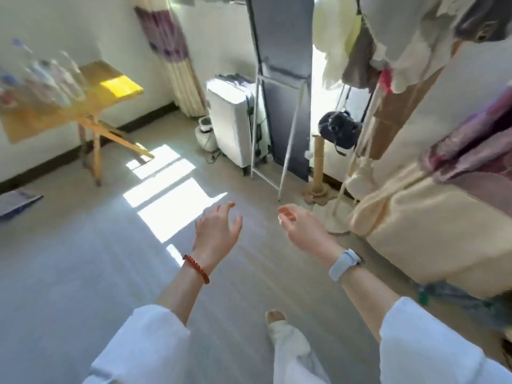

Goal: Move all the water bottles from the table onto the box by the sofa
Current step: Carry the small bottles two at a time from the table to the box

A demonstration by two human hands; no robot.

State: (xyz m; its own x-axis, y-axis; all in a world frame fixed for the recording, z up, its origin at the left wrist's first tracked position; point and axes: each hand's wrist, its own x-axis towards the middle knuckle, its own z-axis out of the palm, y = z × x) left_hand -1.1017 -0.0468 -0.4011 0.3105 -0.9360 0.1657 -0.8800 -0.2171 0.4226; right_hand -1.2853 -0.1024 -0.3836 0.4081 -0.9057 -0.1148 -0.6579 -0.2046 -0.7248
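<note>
Several clear water bottles (52, 76), blurred by motion, stand on a yellow wooden folding table (91, 98) at the far left. My left hand (217, 231) hovers over the floor in the middle of the view, fingers spread and empty. To its right, my right hand (300, 227) hangs with loosely curled fingers and holds nothing. Both hands are far from the bottles. At the right edge is a cream-covered piece of furniture (415, 231), perhaps the sofa. No box shows clearly.
A white suitcase (232, 120) and a leaning mirror with a white frame (279, 87) stand at the back. Clothes hang on a rack (388, 51) at the upper right. A small white appliance (206, 133) sits by the curtain. The grey floor (97, 273) lies open between me and the table.
</note>
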